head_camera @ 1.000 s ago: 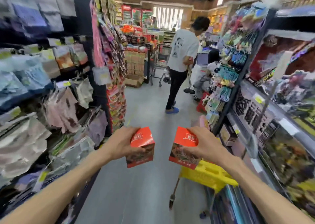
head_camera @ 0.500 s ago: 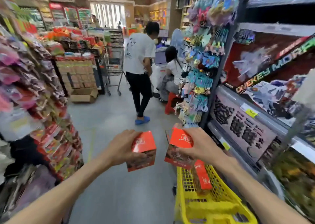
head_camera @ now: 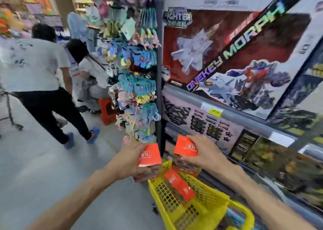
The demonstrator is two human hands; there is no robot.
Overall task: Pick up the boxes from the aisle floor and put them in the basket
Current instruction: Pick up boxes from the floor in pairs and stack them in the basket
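My left hand point(head_camera: 130, 161) grips a red-topped box point(head_camera: 149, 156) just above the near-left corner of the yellow mesh basket point(head_camera: 206, 201). Beside it, my right hand point(head_camera: 204, 152) grips a second red-topped box point(head_camera: 186, 148) over the basket's far end. The two boxes are a little apart at about the same height. Another red box point(head_camera: 180, 186) lies inside the basket, leaning along its length. The whole view is blurred by motion.
Toy shelves point(head_camera: 244, 118) stand close on the right, and a rack of hanging packets point(head_camera: 138, 90) rises just beyond the basket. A person in a white shirt point(head_camera: 35, 72) walks away on the grey aisle floor point(head_camera: 43, 168); another sits by a red stool point(head_camera: 106, 111).
My view has swung right and down toward the shelves. Both hands, still holding their boxes, now sit over the yellow basket, which shows more fully below them.
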